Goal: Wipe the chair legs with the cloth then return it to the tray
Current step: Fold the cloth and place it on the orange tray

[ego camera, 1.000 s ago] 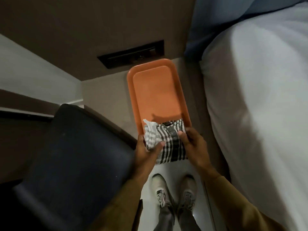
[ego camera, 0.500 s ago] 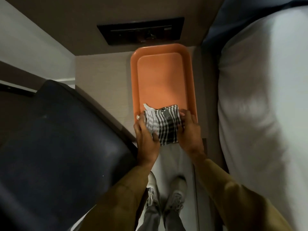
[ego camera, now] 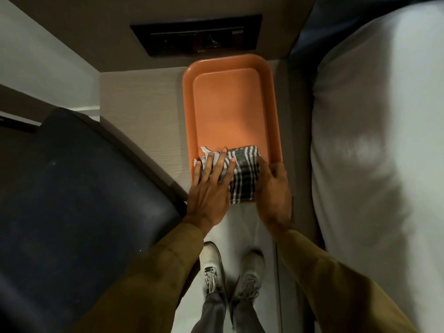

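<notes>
A folded black-and-white checked cloth (ego camera: 243,175) lies at the near end of the orange tray (ego camera: 228,109), its near edge hanging slightly over the tray's rim. My left hand (ego camera: 211,186) rests flat on the cloth's left part, fingers spread and straight. My right hand (ego camera: 274,191) cups the cloth's right edge, fingertips against the fabric. The dark chair (ego camera: 72,200) fills the lower left; its legs are hidden from view.
The tray sits on a light bedside surface (ego camera: 141,121). A dark panel (ego camera: 197,34) is set in the wall behind. A white bed (ego camera: 379,140) runs along the right. My shoes (ego camera: 230,267) stand on the pale floor below.
My left hand has opened from pinching the cloth and now lies flat on it. The cloth has moved further onto the tray. My right hand has stayed at its right edge.
</notes>
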Motion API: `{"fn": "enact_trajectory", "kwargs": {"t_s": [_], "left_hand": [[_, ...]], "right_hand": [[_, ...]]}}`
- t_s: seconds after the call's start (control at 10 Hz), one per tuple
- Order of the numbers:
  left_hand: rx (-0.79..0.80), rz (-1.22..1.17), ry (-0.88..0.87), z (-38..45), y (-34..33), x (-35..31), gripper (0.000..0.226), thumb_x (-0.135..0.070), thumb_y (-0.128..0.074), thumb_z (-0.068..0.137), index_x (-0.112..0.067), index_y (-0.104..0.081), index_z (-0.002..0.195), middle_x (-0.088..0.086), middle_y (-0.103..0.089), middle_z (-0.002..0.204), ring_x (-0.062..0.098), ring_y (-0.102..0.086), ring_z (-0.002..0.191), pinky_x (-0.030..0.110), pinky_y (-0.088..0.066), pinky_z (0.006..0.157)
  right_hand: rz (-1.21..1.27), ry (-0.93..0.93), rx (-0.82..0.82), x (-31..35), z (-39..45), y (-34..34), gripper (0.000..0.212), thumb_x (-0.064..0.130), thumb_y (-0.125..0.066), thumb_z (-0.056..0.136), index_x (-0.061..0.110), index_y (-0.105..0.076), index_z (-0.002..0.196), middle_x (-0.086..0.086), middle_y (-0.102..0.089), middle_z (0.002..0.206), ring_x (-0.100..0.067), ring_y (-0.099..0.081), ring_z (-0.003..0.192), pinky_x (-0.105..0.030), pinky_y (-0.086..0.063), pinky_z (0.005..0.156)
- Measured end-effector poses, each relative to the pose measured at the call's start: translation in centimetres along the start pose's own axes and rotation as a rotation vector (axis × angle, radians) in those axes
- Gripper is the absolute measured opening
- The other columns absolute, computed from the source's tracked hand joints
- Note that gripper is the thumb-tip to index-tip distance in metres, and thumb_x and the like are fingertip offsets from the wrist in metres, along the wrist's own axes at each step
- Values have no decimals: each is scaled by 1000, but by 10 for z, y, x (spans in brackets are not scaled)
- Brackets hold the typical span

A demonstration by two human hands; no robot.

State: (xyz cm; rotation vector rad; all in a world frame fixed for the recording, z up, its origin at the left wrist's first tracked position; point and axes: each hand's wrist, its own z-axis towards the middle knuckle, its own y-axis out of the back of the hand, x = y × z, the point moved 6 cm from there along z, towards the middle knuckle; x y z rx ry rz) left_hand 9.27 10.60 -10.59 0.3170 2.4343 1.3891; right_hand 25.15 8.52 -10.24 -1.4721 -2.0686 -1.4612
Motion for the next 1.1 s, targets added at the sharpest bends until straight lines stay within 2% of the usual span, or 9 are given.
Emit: {"fn": "enact_trajectory", "kwargs": {"t_s": [0.1, 0.2, 0.3, 0.5, 0.6, 0.7, 0.8, 0.9, 1.1], "left_hand": [[13, 0, -22, 7, -2, 4, 94, -50, -53, 111, -29, 10, 177, 9, 23, 185, 36, 14, 174, 58, -2, 142], [-33, -58, -27, 9, 2, 9, 88, -38, -55, 112, -30, 3, 178, 11, 23, 185, 37, 15, 174, 56, -1, 143], [-72, -81, -27, 10, 3, 17, 79, -21, -45, 114, -30, -1, 178, 12, 20, 185, 36, 14, 174, 50, 5, 141], [-7, 15, -121, 20, -5, 33, 82, -55, -35, 114, -30, 13, 176, 15, 25, 184, 35, 16, 174, 48, 8, 143], [11, 55, -139, 25, -8, 41, 88, -64, -35, 111, -30, 14, 176, 17, 26, 183, 37, 15, 174, 51, 5, 143], [11, 90, -157, 27, -8, 44, 89, -67, -34, 110, -30, 12, 176, 17, 25, 184, 37, 13, 174, 52, 4, 143], [-2, 94, -170, 28, -8, 46, 88, -67, -35, 110, -30, 10, 177, 17, 23, 184, 37, 11, 174, 52, 3, 143], [4, 117, -175, 27, -9, 45, 88, -67, -33, 110, -30, 11, 177, 18, 23, 184, 38, 12, 174, 52, 2, 143], [-81, 29, -155, 16, 26, 43, 85, -61, -36, 112, -31, 11, 176, 15, 20, 186, 33, 11, 175, 50, 9, 142]], "right_hand": [[-160, 68, 154, 7, 6, -2, 52, 30, -49, 115, 31, -38, 166, 2, -43, 167, -9, -59, 138, -48, -60, 115], [-154, 52, 163, 4, 14, 2, 54, 14, -54, 111, 19, -45, 165, -15, -45, 168, -38, -58, 146, -53, -58, 115], [-60, 60, 147, 0, 14, 3, 40, 10, -51, 113, 14, -55, 152, -10, -42, 170, -34, -57, 147, -54, -60, 115], [-94, 104, 24, 8, 4, 0, 40, 25, -47, 111, 15, -48, 150, -14, -47, 163, -37, -68, 131, -57, -67, 100], [-182, 207, 101, 13, -3, -5, 62, 43, -44, 106, 23, -40, 164, -6, -41, 163, -31, -60, 142, -46, -69, 100], [-201, 211, 65, 2, 1, -5, 35, 55, -54, 109, 34, -56, 138, 17, -62, 132, -21, -73, 128, -19, -70, 73], [-305, 215, 50, -3, 4, -11, 30, 63, -52, 105, 42, -59, 125, 1, -66, 139, -21, -75, 122, -43, -72, 89], [-406, 334, 23, -3, -2, -17, 52, 12, -53, 106, 26, -56, 156, -22, -54, 147, -40, -64, 127, -56, -60, 101], [-259, 261, 12, 27, -25, 16, 66, 23, -52, 112, 21, -28, 173, -17, -43, 161, -28, -54, 140, -44, -60, 111]]}}
